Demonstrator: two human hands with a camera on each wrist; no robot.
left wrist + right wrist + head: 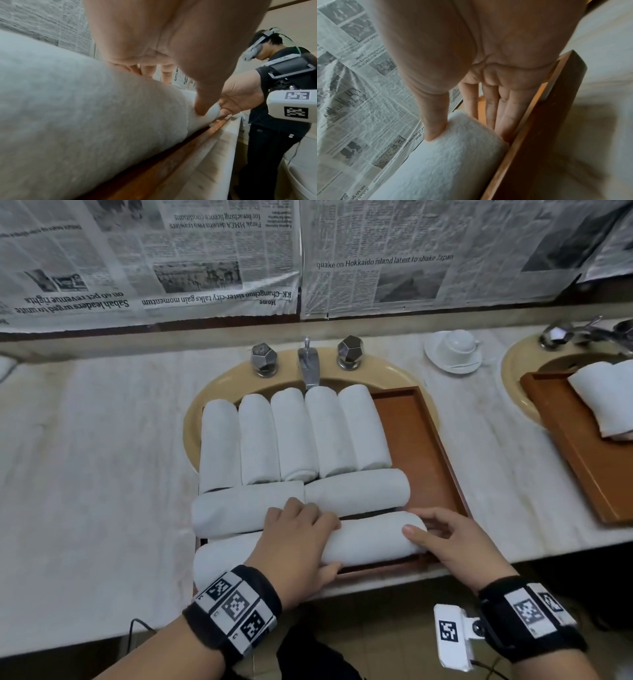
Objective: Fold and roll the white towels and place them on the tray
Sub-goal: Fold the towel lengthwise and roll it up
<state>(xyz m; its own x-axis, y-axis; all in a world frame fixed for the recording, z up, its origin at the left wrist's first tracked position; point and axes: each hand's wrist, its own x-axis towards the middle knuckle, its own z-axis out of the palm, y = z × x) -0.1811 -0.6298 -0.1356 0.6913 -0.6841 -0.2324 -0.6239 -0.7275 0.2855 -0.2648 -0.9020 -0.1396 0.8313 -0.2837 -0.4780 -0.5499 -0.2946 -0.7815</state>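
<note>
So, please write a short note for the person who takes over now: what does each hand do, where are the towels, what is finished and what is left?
Left hand: grips the front rolled towel near its middle, thumb on the near side.
Right hand: holds the same roll's right end, thumb on top, fingers behind the end, inside the tray.
Towels: five rolls side by side at the tray's back, two rolls end to end across the middle, and the held roll along the front rim.
Done: eight rolls are on the tray.
Left: settle this roll and release it. A second tray on the right carries a folded towel, probably next.
</note>
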